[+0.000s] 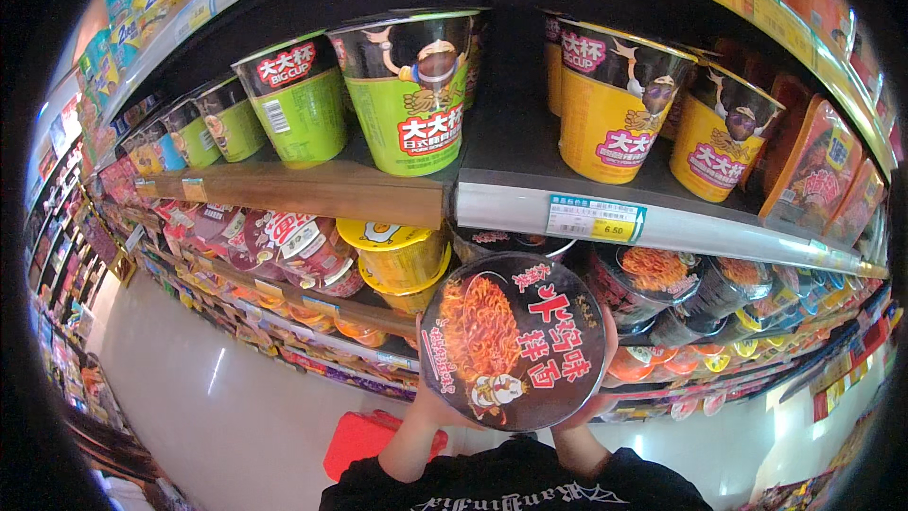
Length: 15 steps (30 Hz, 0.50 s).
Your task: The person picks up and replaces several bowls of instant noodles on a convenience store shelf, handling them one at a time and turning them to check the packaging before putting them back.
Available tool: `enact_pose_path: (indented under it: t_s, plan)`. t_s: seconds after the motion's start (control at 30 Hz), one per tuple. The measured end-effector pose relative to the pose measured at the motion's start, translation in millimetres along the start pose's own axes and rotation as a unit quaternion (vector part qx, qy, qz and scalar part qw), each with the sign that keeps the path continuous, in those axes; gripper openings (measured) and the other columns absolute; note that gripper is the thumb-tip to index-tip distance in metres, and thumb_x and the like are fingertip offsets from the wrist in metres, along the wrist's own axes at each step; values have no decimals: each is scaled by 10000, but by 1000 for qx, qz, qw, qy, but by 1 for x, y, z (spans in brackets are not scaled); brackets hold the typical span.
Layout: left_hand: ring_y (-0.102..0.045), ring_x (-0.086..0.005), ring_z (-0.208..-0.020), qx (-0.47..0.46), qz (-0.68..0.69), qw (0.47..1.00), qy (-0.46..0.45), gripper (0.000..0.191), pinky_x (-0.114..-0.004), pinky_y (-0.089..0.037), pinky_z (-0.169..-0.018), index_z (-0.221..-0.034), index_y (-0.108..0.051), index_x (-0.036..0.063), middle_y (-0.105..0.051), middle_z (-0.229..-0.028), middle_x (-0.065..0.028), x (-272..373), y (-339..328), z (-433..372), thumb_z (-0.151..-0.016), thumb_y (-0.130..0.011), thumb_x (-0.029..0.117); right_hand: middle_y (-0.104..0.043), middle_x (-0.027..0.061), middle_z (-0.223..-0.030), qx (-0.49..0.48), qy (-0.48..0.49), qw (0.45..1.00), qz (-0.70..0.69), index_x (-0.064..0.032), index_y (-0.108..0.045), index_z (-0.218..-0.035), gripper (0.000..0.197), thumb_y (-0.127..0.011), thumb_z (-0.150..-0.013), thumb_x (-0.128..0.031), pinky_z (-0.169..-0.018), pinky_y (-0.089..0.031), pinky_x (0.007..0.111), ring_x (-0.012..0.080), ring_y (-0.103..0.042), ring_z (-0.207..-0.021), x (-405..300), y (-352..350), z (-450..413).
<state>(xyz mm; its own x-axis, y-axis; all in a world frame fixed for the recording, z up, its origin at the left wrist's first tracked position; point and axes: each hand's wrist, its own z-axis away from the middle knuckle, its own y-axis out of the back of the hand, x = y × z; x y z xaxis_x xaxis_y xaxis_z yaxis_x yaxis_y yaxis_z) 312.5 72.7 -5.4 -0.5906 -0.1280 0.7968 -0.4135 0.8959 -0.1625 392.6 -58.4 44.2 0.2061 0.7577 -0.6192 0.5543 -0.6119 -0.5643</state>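
Note:
Between my two hands is a round instant noodle bowl (pixel 521 348), its dark lid tilted up towards me. The lid bears a picture of reddish noodles, a cartoon figure and red and white writing. My left hand (pixel 441 403) grips the left side of the bowl and my right hand (pixel 601 397) the right side. Most of my fingers are hidden behind or under it. Just behind the bowl, on a lower shelf, stand similar dark noodle bowls (pixel 656 271) and two stacked yellow noodle tubs (pixel 397 255).
Green noodle cups (pixel 408 96) and yellow noodle cups (pixel 617 106) line the shelf above. That shelf's edge (pixel 504 209) juts out over the lower rows. A red object (pixel 355 440) is on the pale floor (pixel 234 397) behind my left arm. Another stocked shelf (pixel 64 284) stands far left.

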Motion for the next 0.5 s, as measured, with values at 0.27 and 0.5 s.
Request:
enact_pose_path:
  t_s: [0.27, 0.5]
  plan:
    - [-452, -215, -1098, -1, -44, 999, -7, 1086, -349, -344, -954, -1254, -225, -17, -417, -1222, -126, 1, 6, 13, -404, -851, 236, -557, 85, -1017, -142, -243, 941, 187, 43, -498, -1092, 340, -413, -893, -219, -817, -399, 250, 130, -507, -925, 5, 14, -28]
    - [-443, -219, -1104, -4, -68, 998, -12, 1092, -351, -343, -956, -1256, -207, -19, -403, -1224, -132, 2, 12, 19, -407, -850, 221, -493, 124, -1184, -205, -223, 943, 139, 66, -394, -1224, 360, -398, -889, -68, -932, -331, 264, 160, -447, -1086, 3, 6, -50]
